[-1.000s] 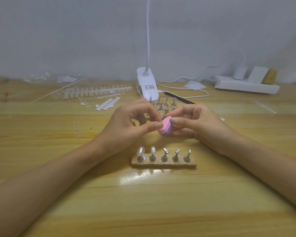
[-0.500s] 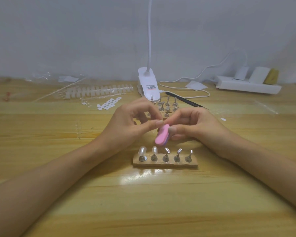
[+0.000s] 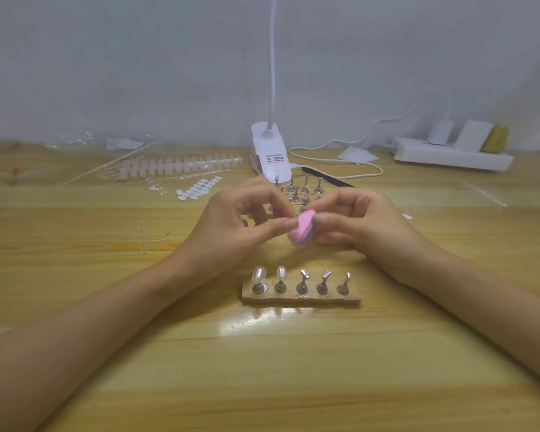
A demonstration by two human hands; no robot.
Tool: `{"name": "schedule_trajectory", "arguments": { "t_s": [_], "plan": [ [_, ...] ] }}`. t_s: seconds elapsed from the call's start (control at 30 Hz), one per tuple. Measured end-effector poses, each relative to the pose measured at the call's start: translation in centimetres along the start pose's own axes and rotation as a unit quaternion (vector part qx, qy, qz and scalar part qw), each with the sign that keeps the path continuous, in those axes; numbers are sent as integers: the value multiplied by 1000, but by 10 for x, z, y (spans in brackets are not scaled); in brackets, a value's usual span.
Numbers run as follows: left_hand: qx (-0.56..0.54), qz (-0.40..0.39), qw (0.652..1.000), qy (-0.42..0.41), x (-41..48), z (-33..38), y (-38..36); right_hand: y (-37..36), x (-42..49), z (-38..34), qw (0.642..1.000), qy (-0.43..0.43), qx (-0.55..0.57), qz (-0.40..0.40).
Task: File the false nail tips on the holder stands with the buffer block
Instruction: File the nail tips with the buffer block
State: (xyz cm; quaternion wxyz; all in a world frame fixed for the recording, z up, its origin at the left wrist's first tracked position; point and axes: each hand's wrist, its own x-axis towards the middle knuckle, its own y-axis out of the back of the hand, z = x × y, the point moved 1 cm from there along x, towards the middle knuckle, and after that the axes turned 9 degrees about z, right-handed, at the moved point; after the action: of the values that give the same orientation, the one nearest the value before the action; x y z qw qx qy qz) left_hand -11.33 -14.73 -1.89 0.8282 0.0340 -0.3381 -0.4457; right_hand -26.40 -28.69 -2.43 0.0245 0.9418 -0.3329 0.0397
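Pink buffer block (image 3: 300,229), long axis sloping near-left to far-right, pinched by the right hand (image 3: 365,226) beyond the holder stands (image 3: 303,284), whose false nail tips (image 3: 259,273) lie nearer and leftward; the left hand (image 3: 231,226) thumb touches the block, its curled fingers' grip unclear.

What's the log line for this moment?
right hand pinches buffer block; left hand touches it; holder base: two nail tips, three bare stands

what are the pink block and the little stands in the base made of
Pink block: looks like soft foam, matte, with a purple layer beneath. Stands: shiny grey metal, by the glints. Base: probably wood or cork, rough pale-brown edge.
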Motion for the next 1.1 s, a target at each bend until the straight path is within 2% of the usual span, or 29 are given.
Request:
{"name": "schedule_trajectory", "arguments": {
  "t_s": [0.07,0.17,0.27,0.37,0.5,0.6,0.77,0.83,0.9,0.97,1.03,1.1],
  "plan": [
    [-2,4,1000,2,0,1,0,3,1,0,1000,-4,20,17],
    [1,2,1000,-3,0,2,0,-1,-1,0,999,-1,-36,-38],
    [6,3,1000,-5,0,1,0,2,2,1,1000,-4,18,21],
    [10,3,1000,-8,0,2,0,-1,0,0,998,3,-44,-47],
    [9,-2,1000,-9,0,2,1,4,3,2,1000,0,22,9],
    [16,-13,1000,-16,1,1,0,2,2,4,999,5,-27,-47],
    [19,-17,1000,-15,-1,2,0,12,9,2,992,-27,120,41],
    [17,2,1000,-4,-1,2,1,16,7,1,989,-28,133,58],
    [5,21,1000,15,0,3,2,18,3,-2,997,3,64,47],
    [-20,8,999,28,1,6,3,19,-1,-7,996,32,-73,26],
    [-55,-8,997,52,1,9,4,20,-1,-10,972,53,-229,21],
    [-95,-20,991,91,1,12,6,20,0,-15,930,86,-357,17]
  ]
}}
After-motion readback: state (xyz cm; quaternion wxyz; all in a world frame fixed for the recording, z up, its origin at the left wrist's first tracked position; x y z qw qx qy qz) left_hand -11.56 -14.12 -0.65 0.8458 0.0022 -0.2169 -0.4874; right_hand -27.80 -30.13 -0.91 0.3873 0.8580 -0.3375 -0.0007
